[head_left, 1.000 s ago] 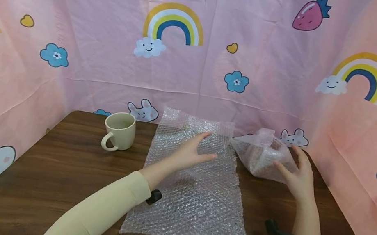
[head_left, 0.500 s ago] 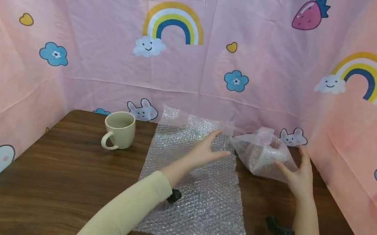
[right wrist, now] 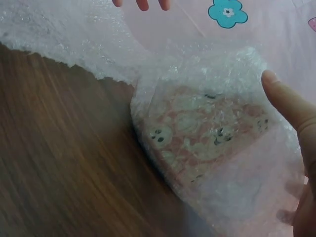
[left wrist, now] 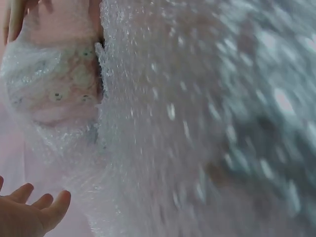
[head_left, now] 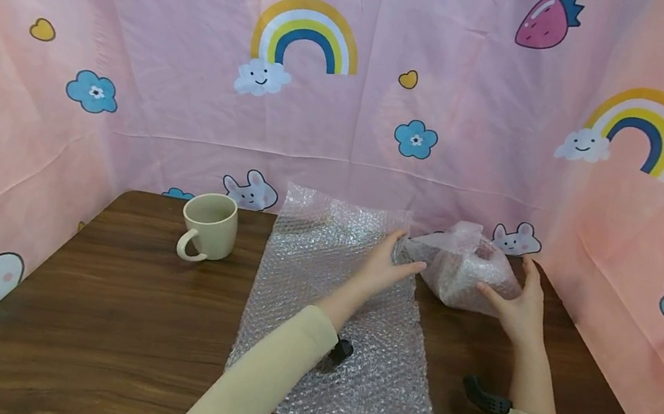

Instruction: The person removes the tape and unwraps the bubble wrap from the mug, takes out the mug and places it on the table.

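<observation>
A bundle in bubble wrap [head_left: 465, 280] sits at the back right of the table; in the right wrist view, a pink pattern [right wrist: 190, 131] with small dark-eyed faces shows through its wrapping. My right hand [head_left: 525, 305] is at the bundle's right side, thumb in front and fingers spread behind. My left hand [head_left: 386, 266] reaches over the flat bubble wrap sheet [head_left: 369, 396], thumb and fingers spread apart, its tips close to the bundle's loose left corner. In the left wrist view, my left fingers [left wrist: 58, 210] are straight and hold nothing.
A cream mug [head_left: 212, 225] stands at the back left, handle toward the front left. The dark wooden table [head_left: 108, 323] is bordered by pink printed cloth [head_left: 372, 126] at the back and sides. The flat sheet's far end leans up against the cloth.
My left hand has moved right across the sheet toward the bundle. My right hand has stayed beside the bundle, shifting slightly closer. The bundle and mug stay in place.
</observation>
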`<state>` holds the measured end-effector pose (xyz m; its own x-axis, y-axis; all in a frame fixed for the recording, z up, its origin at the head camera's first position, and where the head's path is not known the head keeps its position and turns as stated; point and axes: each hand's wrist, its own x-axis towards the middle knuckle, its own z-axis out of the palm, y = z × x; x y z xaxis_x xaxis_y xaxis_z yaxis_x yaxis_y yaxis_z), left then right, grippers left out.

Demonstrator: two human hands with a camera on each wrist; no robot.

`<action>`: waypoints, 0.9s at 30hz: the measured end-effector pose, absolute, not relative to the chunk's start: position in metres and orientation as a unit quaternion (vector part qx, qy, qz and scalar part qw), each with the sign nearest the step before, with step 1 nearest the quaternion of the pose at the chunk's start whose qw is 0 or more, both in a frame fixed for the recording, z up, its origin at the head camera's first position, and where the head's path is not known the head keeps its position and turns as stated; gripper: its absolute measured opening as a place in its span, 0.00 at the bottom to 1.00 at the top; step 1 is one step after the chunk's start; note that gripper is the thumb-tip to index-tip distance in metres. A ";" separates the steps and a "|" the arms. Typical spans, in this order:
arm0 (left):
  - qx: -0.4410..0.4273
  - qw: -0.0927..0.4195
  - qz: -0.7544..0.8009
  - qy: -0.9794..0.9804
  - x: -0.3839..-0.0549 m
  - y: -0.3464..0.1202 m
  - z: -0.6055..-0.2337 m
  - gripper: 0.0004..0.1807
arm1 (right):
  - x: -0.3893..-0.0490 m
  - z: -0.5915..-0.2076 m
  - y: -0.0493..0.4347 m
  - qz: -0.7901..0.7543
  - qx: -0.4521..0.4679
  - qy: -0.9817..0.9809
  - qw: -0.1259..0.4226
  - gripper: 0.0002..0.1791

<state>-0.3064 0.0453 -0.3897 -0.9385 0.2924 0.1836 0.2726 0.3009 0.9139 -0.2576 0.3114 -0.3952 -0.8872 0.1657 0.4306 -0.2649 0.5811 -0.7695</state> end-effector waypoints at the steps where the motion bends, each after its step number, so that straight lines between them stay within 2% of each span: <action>1: 0.169 0.006 0.568 0.806 -0.307 0.048 -0.390 0.44 | -0.258 -0.396 0.312 0.461 0.026 -0.856 0.233 0.57; 5: 0.148 0.000 0.583 0.799 -0.312 0.056 -0.390 0.43 | -0.259 -0.402 0.315 0.474 0.007 -0.852 0.219 0.59; 11: 0.144 0.007 0.581 0.801 -0.316 0.069 -0.391 0.46 | -0.260 -0.411 0.318 0.486 -0.008 -0.850 0.205 0.60; 27: 0.186 0.019 0.485 0.854 -0.310 0.097 -0.385 0.47 | -0.262 -0.426 0.321 0.437 -0.001 -0.881 0.183 0.57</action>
